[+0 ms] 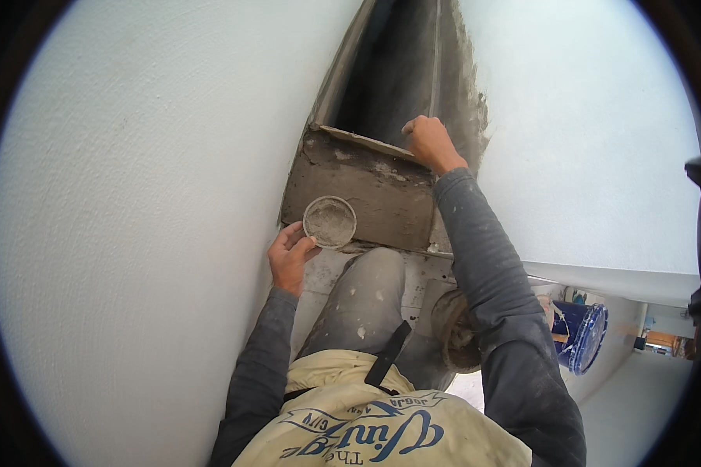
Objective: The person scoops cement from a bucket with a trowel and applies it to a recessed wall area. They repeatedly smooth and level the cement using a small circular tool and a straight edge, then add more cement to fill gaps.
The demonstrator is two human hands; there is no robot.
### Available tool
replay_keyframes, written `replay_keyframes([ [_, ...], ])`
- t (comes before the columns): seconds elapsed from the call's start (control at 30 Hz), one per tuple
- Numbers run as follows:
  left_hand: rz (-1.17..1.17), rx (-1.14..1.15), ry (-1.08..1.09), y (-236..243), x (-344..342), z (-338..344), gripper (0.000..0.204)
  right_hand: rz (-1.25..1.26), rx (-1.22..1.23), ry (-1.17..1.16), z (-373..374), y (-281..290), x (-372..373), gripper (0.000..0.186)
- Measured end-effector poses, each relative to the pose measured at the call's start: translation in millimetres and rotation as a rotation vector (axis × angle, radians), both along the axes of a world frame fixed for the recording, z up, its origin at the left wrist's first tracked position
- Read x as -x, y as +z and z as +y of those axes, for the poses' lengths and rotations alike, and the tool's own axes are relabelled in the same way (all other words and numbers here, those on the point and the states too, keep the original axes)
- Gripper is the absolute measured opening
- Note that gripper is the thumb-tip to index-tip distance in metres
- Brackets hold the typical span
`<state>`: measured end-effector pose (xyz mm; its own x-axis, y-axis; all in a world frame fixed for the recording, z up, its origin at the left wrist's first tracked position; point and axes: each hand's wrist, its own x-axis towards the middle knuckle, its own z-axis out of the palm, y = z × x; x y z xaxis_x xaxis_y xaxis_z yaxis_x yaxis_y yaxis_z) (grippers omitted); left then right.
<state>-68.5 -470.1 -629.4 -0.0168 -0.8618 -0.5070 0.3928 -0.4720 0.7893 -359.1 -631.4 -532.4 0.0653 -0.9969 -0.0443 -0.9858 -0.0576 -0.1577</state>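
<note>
Nr grey ledge point(358, 191), L hand point(289, 260) pinches rnd bowl point(354, 223), R hand point(432, 142) curled, can't tell if holding

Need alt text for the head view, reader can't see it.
A person's left hand holds a round bowl of grey material in front of a rough grey ledge, while the right hand is near the ledge's top edge, its grip unclear. Behind is a dark recess between white walls; a blue bucket is at right.

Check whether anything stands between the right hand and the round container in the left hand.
Nothing visible blocks the gap between the right hand and the round container. The left hand holds its near left side, leaving the open top uncovered.
</note>
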Motion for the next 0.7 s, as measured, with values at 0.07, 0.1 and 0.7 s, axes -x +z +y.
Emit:
replay_keyframes([
  [0.07, -0.003, -0.001, 0.004, 1, 1, 0, 0.042, -0.163, 0.071, 0.007, 21, 12, -16, 0.027],
  [0.1, -0.002, -0.001, 0.003, 2, 2, 0, 0.043, -0.301, 0.067, 0.034, 33, 16, -26, 0.026],
  [0.7, 0.013, 0.008, -0.040, 10, 18, -6, 0.045, -0.328, -0.220, 0.271, 108, -41, -121, 0.012],
])
